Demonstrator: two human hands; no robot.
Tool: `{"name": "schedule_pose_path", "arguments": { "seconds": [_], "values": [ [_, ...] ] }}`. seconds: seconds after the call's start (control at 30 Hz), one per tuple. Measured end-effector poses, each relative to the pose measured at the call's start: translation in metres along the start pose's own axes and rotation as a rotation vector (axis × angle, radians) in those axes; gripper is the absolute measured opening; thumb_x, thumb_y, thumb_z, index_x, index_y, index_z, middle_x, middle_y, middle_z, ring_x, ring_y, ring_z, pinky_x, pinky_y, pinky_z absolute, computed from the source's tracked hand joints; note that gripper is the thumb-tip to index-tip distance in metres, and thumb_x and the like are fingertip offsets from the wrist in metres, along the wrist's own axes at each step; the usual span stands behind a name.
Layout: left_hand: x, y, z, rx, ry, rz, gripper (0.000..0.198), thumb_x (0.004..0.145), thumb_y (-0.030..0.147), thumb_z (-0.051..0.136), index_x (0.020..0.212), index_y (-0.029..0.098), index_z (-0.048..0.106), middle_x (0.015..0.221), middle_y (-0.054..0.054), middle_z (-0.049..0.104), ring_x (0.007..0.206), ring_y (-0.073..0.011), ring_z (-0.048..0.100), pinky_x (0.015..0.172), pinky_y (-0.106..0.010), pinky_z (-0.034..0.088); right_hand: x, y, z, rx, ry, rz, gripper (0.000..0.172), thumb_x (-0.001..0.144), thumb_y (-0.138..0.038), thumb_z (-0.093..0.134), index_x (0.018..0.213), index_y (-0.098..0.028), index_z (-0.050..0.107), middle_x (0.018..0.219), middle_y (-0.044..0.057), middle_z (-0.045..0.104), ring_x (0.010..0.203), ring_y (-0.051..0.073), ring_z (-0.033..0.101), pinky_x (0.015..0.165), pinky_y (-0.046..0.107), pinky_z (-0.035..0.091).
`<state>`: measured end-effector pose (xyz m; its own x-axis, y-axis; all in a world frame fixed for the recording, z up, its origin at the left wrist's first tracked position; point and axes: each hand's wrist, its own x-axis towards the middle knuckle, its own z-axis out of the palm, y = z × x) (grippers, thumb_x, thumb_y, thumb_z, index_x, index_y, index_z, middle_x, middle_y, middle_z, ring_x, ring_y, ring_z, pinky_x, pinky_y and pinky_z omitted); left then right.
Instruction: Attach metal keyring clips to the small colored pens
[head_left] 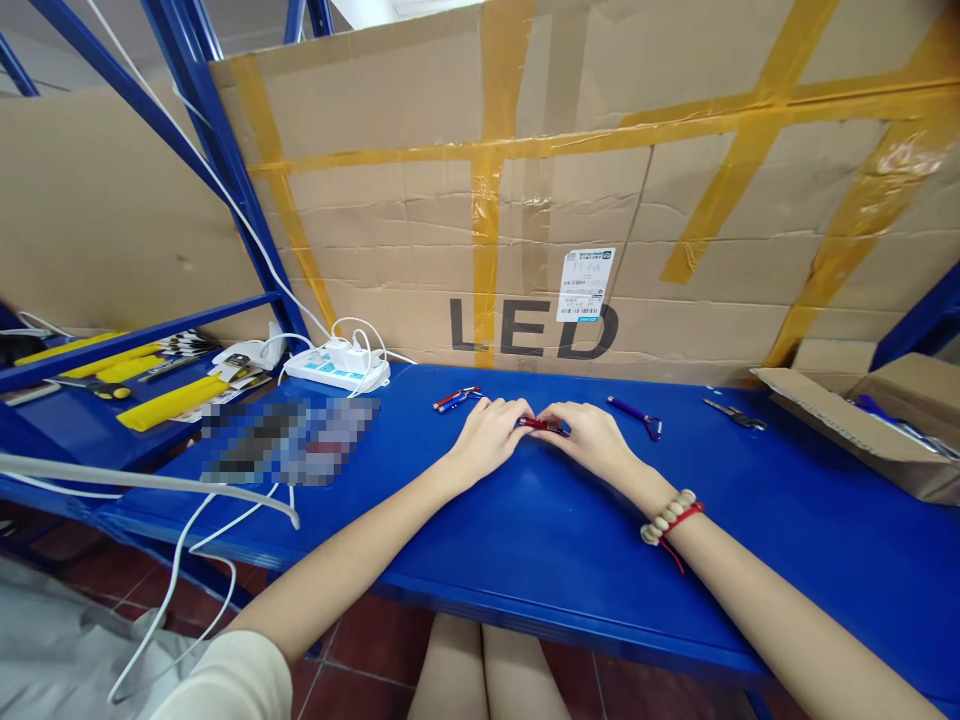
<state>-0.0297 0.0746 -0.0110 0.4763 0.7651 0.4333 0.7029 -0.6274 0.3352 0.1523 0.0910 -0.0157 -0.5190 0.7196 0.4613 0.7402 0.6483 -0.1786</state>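
Observation:
A slim, shiny red tube [543, 426], like a keychain penlight, lies between my two hands over the blue table [525, 530]. My left hand [491, 435] pinches its left end, and my right hand [589, 438] has its fingers closed around the other end. Just left of my left hand rest red and blue tubes [456, 400] of a similar kind, side by side. Beyond my right hand, a purple-blue tube [634, 415] with a silver tip and a clasp lies at a slant. Fingers partly cover the held tube.
Farther right is a small metal tool [735, 413] with dark handles. An open cardboard box [885, 430] holds several pens or tubes. At left stand a white power strip [337, 368], loose white cables [180, 560] and yellow-handled tools [172, 402]. Tall cardboard [405, 240] backs the table.

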Motion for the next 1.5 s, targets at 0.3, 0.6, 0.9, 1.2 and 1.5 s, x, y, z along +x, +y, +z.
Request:
{"name": "schedule_pose_path", "arguments": {
  "seconds": [0.3, 0.6, 0.9, 1.2, 1.5],
  "values": [
    [0.002, -0.002, 0.001, 0.002, 0.028, -0.067, 0.026, 0.089, 0.037, 0.041, 0.088, 0.02, 0.061, 0.093, -0.006, 0.064, 0.09, -0.0221, 0.054, 0.085, -0.033, 0.031, 0.001, -0.004, -0.001, 0.024, 0.069, 0.037, 0.028, 0.083, -0.047, 0.051, 0.079, -0.02, 0.058, 0.073, 0.001, 0.065, 0.063, 0.014, 0.058, 0.058, 0.024, 0.036],
    [0.002, -0.006, -0.002, 0.042, 0.043, 0.003, 0.024, 0.09, 0.034, 0.039, 0.097, 0.021, 0.059, 0.096, -0.005, 0.063, 0.091, -0.0204, 0.054, 0.083, -0.032, 0.033, -0.002, -0.007, -0.002, 0.172, -0.019, 0.031, 0.034, 0.09, -0.047, 0.034, 0.092, -0.023, 0.058, 0.087, 0.001, 0.066, 0.075, 0.015, 0.06, 0.062, 0.024, 0.038],
    [0.002, -0.009, -0.001, -0.029, 0.117, 0.037, 0.021, 0.086, 0.031, 0.049, 0.094, 0.021, 0.065, 0.093, -0.004, 0.063, 0.085, -0.0181, 0.056, 0.077, -0.029, 0.038, -0.001, -0.005, 0.001, 0.151, -0.068, 0.03, 0.038, 0.09, -0.049, 0.033, 0.089, -0.022, 0.06, 0.08, 0.001, 0.065, 0.07, 0.015, 0.058, 0.059, 0.023, 0.034],
    [0.008, -0.009, 0.006, -0.618, 0.156, -0.238, 0.022, 0.07, 0.031, 0.066, 0.085, 0.016, 0.07, 0.089, -0.006, 0.066, 0.077, -0.0159, 0.057, 0.068, -0.025, 0.043, 0.0, -0.006, -0.003, 0.039, -0.087, 0.082, 0.041, 0.091, -0.051, 0.028, 0.084, -0.022, 0.056, 0.072, 0.001, 0.063, 0.065, 0.016, 0.057, 0.054, 0.023, 0.029],
    [0.01, -0.006, -0.008, -1.135, 0.183, -0.605, 0.035, 0.081, 0.034, 0.039, 0.096, 0.014, 0.063, 0.09, -0.007, 0.064, 0.069, -0.012, 0.058, 0.058, -0.02, 0.04, 0.0, -0.003, -0.003, 0.023, -0.143, 0.122, 0.041, 0.089, -0.054, 0.031, 0.085, -0.024, 0.058, 0.076, 0.002, 0.067, 0.071, 0.017, 0.061, 0.054, 0.022, 0.03]
  ]
}}
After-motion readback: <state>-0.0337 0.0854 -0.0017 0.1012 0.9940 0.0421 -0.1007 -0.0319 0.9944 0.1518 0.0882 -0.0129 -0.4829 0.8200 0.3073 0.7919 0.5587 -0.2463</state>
